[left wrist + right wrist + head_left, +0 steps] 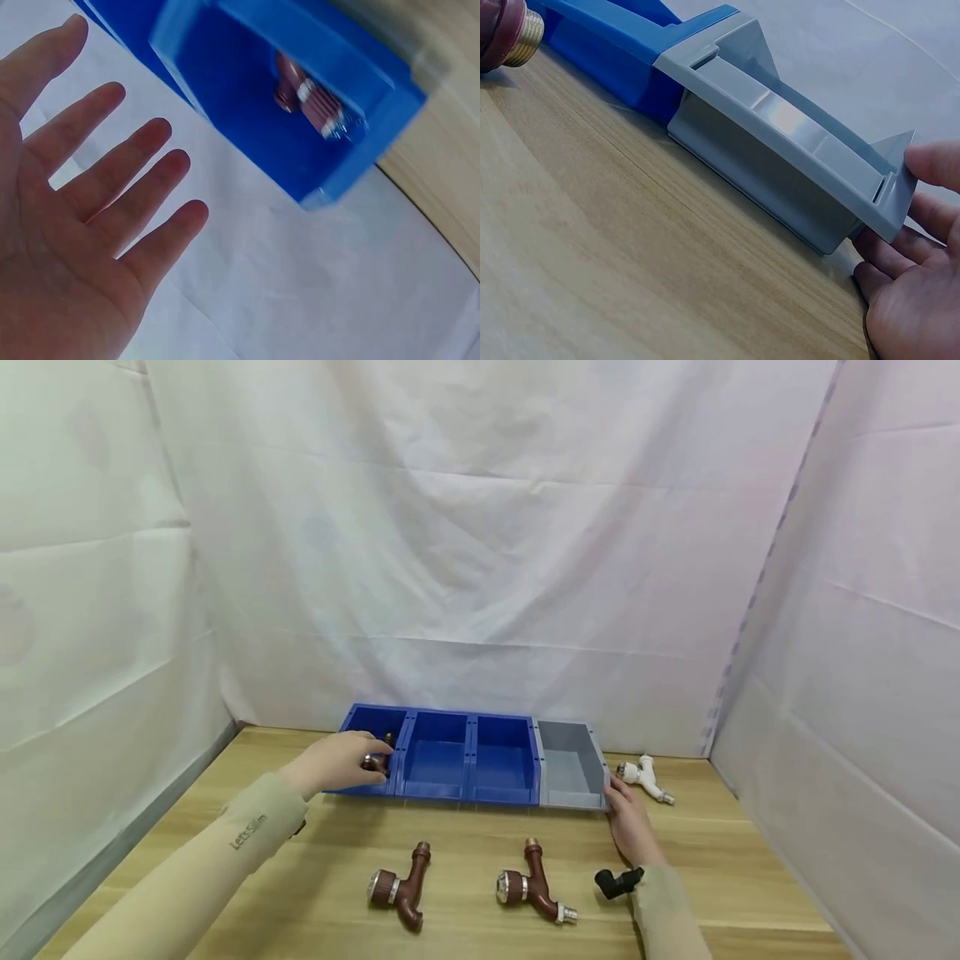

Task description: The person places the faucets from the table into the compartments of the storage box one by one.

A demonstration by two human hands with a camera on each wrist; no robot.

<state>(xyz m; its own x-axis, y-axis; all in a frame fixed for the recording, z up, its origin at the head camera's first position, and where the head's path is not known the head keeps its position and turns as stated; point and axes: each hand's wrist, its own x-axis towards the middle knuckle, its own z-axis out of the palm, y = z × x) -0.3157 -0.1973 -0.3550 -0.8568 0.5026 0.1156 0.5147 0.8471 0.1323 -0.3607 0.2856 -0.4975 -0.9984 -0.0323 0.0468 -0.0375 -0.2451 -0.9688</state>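
My left hand [337,762] hovers over the leftmost blue bin [247,142], fingers spread in the left wrist view and holding nothing. Inside that bin lies a brown tap [321,109] with a ribbed knob, partly hidden by the bin wall. At the other end of the row, my right hand [628,818] grips the outer front corner of the grey bin [772,142], thumb on one side and fingers below. Two brown taps, a left one [408,889] and a right one with a metal nozzle [536,885], lie on the table in front of the bins.
Two more blue bins, one left of centre [437,760] and one beside the grey bin [502,764], join the row. A white tap [643,777] lies right of the grey bin. White cloth [480,568] hangs behind the wooden table [465,835].
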